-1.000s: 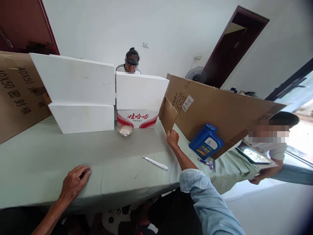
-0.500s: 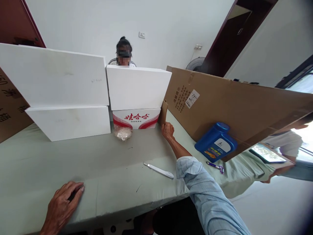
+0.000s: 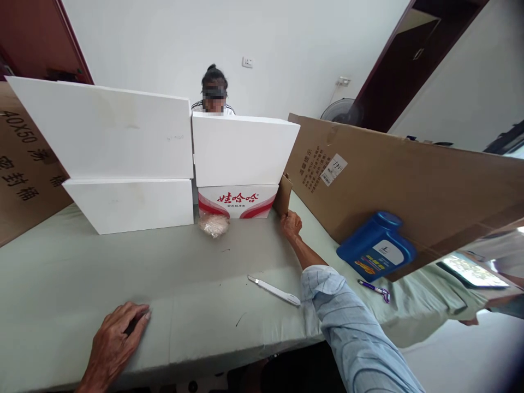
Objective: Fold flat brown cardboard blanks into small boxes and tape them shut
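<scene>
My right hand (image 3: 291, 224) is closed on the lower edge of a small brown cardboard flap (image 3: 283, 196), beside the white box with red lettering (image 3: 237, 202). My left hand (image 3: 118, 335) rests on the green cloth near the front left, its fingers curled and pressed together; a dark gap shows between thumb and fingers, and whether it holds anything is hidden. A white-handled scalpel (image 3: 274, 290) lies on the cloth between my hands. A crumpled clear plastic bundle (image 3: 214, 224) sits before the red-lettered box.
Stacked white boxes (image 3: 131, 136) stand at the back. To the right are a large cardboard panel (image 3: 368, 174), a blue bottle (image 3: 376, 245), a purple-handled tool (image 3: 374, 290) and a tablet (image 3: 472, 270). One person (image 3: 214, 90) sits behind the boxes; another is partly visible at the right edge.
The whole view has shifted, so things appear slightly farther right. Both hands keep about the same places on the table and the same grip.
</scene>
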`<state>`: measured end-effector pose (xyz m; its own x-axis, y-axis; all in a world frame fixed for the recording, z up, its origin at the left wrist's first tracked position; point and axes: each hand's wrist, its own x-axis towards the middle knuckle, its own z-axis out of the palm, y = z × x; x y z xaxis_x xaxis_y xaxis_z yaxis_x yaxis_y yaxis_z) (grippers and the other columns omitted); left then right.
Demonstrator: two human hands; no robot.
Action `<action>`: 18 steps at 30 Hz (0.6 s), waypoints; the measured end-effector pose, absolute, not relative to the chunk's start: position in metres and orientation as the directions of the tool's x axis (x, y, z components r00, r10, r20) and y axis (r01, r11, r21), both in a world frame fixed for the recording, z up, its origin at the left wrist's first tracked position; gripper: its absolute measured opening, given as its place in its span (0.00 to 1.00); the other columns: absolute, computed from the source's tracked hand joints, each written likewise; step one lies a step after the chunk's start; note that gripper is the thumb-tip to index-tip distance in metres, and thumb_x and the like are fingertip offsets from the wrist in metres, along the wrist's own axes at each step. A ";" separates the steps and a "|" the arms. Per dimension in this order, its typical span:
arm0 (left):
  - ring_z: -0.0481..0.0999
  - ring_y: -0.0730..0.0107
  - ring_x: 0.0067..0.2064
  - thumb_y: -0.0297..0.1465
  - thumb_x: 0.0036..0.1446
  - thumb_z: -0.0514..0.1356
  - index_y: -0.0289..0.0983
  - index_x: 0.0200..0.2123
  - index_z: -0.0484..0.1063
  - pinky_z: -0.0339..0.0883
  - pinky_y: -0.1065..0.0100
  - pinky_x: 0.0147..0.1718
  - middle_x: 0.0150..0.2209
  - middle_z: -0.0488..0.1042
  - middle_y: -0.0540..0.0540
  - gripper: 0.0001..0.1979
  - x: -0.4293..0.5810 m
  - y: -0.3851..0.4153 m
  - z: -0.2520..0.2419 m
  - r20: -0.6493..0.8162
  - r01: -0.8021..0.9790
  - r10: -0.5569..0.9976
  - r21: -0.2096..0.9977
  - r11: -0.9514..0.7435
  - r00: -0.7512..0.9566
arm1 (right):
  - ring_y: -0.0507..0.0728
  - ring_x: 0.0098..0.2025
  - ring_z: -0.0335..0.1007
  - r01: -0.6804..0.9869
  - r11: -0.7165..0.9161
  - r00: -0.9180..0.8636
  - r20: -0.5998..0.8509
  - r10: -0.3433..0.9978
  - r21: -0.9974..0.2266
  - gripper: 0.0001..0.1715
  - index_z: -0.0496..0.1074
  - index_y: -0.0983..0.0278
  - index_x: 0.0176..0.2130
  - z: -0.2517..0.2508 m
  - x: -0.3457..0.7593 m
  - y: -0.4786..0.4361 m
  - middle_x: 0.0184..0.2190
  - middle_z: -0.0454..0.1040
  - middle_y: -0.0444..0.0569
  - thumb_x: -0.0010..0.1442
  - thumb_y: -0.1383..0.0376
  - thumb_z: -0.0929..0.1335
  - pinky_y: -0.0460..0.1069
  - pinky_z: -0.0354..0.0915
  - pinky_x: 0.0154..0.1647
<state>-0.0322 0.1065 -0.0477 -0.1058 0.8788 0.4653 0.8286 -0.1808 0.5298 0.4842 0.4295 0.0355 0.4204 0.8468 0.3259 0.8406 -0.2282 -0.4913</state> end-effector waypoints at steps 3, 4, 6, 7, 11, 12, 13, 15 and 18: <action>0.86 0.58 0.38 0.50 0.66 0.60 0.47 0.36 0.85 0.81 0.64 0.35 0.35 0.85 0.48 0.18 -0.033 0.108 -0.049 0.472 0.820 0.875 0.539 -0.190 -0.108 | 0.56 0.39 0.72 0.836 -0.227 0.425 0.328 0.844 -0.500 0.19 0.76 0.65 0.44 0.033 0.484 0.428 0.41 0.76 0.47 0.74 0.51 0.71 0.52 0.71 0.43; 0.86 0.59 0.37 0.49 0.66 0.60 0.48 0.36 0.85 0.80 0.65 0.33 0.35 0.85 0.48 0.17 -0.033 0.108 -0.049 0.470 0.816 0.876 0.545 -0.192 -0.107 | 0.56 0.39 0.72 0.834 -0.226 0.427 0.329 0.842 -0.503 0.19 0.76 0.65 0.44 0.032 0.483 0.428 0.41 0.77 0.48 0.74 0.50 0.71 0.52 0.71 0.43; 0.86 0.59 0.37 0.49 0.65 0.60 0.48 0.36 0.85 0.79 0.66 0.30 0.35 0.85 0.48 0.17 -0.033 0.109 -0.048 0.464 0.811 0.879 0.552 -0.193 -0.107 | 0.56 0.40 0.73 0.831 -0.225 0.431 0.333 0.839 -0.510 0.19 0.77 0.65 0.45 0.032 0.482 0.427 0.42 0.77 0.48 0.73 0.51 0.71 0.53 0.71 0.44; 0.86 0.59 0.37 0.49 0.65 0.60 0.48 0.36 0.85 0.79 0.67 0.29 0.35 0.85 0.48 0.17 -0.032 0.109 -0.048 0.463 0.811 0.880 0.553 -0.192 -0.108 | 0.56 0.40 0.73 0.829 -0.224 0.434 0.336 0.836 -0.513 0.19 0.77 0.65 0.45 0.032 0.482 0.427 0.43 0.78 0.48 0.73 0.51 0.72 0.53 0.71 0.44; 0.86 0.58 0.37 0.50 0.66 0.60 0.48 0.36 0.84 0.81 0.64 0.34 0.35 0.85 0.48 0.18 -0.031 0.108 -0.049 0.468 0.816 0.877 0.546 -0.189 -0.110 | 0.58 0.44 0.74 0.822 -0.222 0.450 0.360 0.817 -0.524 0.15 0.78 0.65 0.47 0.032 0.479 0.425 0.46 0.78 0.50 0.72 0.55 0.72 0.54 0.70 0.47; 0.86 0.58 0.38 0.51 0.66 0.59 0.47 0.36 0.84 0.81 0.64 0.35 0.35 0.85 0.48 0.19 -0.031 0.108 -0.050 0.473 0.817 0.874 0.544 -0.192 -0.109 | 0.58 0.45 0.74 0.821 -0.221 0.456 0.371 0.809 -0.527 0.14 0.78 0.65 0.49 0.032 0.479 0.425 0.47 0.79 0.51 0.72 0.56 0.71 0.54 0.69 0.47; 0.86 0.58 0.38 0.50 0.67 0.59 0.47 0.36 0.84 0.81 0.63 0.36 0.35 0.85 0.48 0.19 -0.032 0.109 -0.051 0.477 0.817 0.872 0.542 -0.197 -0.106 | 0.59 0.46 0.73 0.820 -0.220 0.461 0.382 0.801 -0.529 0.14 0.78 0.65 0.50 0.031 0.479 0.424 0.48 0.79 0.53 0.71 0.58 0.70 0.53 0.67 0.47; 0.85 0.59 0.37 0.49 0.67 0.59 0.47 0.36 0.84 0.80 0.64 0.36 0.35 0.84 0.48 0.18 -0.033 0.110 -0.054 0.481 0.816 0.871 0.540 -0.206 -0.098 | 0.60 0.46 0.72 0.819 -0.215 0.469 0.405 0.785 -0.532 0.16 0.79 0.65 0.51 0.031 0.480 0.422 0.48 0.79 0.55 0.69 0.60 0.69 0.52 0.64 0.46; 0.85 0.59 0.37 0.47 0.67 0.60 0.46 0.37 0.84 0.79 0.63 0.38 0.34 0.84 0.48 0.16 -0.033 0.115 -0.055 0.492 0.818 0.866 0.532 -0.219 -0.088 | 0.61 0.44 0.71 0.818 -0.194 0.470 0.434 0.769 -0.541 0.19 0.81 0.64 0.51 0.036 0.479 0.418 0.46 0.80 0.57 0.63 0.62 0.70 0.51 0.60 0.43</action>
<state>-0.0327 0.1145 -0.0550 -0.0880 0.8662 0.4919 0.8182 -0.2188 0.5317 0.4794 0.4183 0.0356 0.4698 0.7688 0.4339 0.8180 -0.1944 -0.5414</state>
